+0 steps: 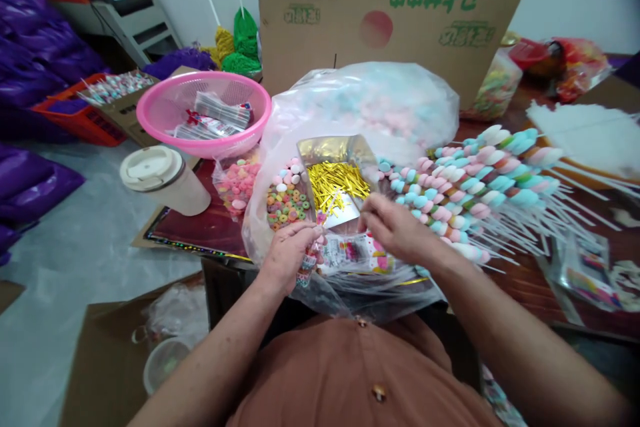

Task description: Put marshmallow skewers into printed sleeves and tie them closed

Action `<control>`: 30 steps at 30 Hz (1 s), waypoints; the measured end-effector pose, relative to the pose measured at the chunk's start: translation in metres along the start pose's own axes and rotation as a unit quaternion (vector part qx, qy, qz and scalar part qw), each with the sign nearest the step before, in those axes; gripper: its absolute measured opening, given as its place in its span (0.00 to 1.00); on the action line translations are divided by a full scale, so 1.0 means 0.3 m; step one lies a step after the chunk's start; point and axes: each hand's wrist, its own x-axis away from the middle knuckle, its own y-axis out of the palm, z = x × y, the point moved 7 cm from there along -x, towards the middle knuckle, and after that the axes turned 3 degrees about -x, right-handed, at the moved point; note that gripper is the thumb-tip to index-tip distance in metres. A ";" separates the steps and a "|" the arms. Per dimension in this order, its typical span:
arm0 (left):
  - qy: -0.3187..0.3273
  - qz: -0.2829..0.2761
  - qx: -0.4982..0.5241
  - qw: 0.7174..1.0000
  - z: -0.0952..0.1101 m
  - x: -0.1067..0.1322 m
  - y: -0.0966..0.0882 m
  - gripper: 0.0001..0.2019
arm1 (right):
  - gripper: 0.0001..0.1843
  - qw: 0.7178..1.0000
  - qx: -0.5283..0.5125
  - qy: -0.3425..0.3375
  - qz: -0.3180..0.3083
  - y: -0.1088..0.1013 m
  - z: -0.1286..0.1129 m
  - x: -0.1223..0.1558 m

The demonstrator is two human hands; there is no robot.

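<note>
Indoors, a small clear packet is pinched near its top in the grip of the left hand, just in front of an open box filled with gold ties; its colourful contents are partly covered by the fingers. Beside the box's near right corner, the fingers of the right hand are drawn together, but whether anything is held cannot be told. Ring-shaped sweets are gathered left of the box in clear plastic. Beyond them, flat wrappers are held in a pink basket. Behind the box, pastel contents are blurred by a bulging clear bag, and a carton is cut off at the top. Marshmallow sticks are heaped to its right on the worktop.
</note>
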 end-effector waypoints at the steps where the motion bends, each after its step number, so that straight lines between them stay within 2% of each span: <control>1: 0.005 0.000 0.000 1.000 0.001 -0.001 0.008 0.09 | 0.07 0.998 -0.060 -0.022 -0.006 0.012 -0.038 0.032; 4: 0.025 -0.006 -0.007 1.000 0.009 0.011 0.031 0.08 | 0.06 0.985 -0.166 -0.036 -0.004 0.058 -0.096 0.089; 8: 0.033 -0.003 -0.047 0.998 0.010 0.042 0.044 0.06 | 0.04 0.968 -0.250 -0.028 0.005 0.109 -0.099 0.098; 13: 0.071 -0.020 -0.127 0.989 -0.001 0.062 0.060 0.06 | 0.07 0.965 -0.257 -0.016 0.038 0.111 -0.087 0.093; 17: 0.085 -0.055 -0.159 0.982 -0.017 0.073 0.071 0.09 | 0.10 0.962 -0.270 0.014 0.029 0.119 -0.062 0.094; 20: 0.119 -0.080 -0.178 0.973 -0.001 0.091 0.083 0.12 | 0.11 0.956 -0.289 0.036 0.025 0.136 -0.048 0.098; 23: 0.151 -0.083 -0.173 0.970 0.025 0.108 0.086 0.15 | 0.08 0.954 -0.290 0.043 0.061 0.130 -0.043 0.116; 25: 0.113 -0.104 -0.119 0.981 0.015 0.110 0.087 0.15 | 0.06 0.950 -0.305 0.036 0.061 0.119 -0.053 0.134; 27: 0.033 -0.152 -0.044 0.987 -0.017 0.110 0.096 0.15 | 0.08 0.949 -0.315 -0.009 0.026 0.099 -0.088 0.151; 30: -0.080 -0.259 0.049 0.961 -0.068 0.128 0.126 0.16 | 0.10 0.939 -0.314 -0.127 -0.057 0.059 -0.169 0.174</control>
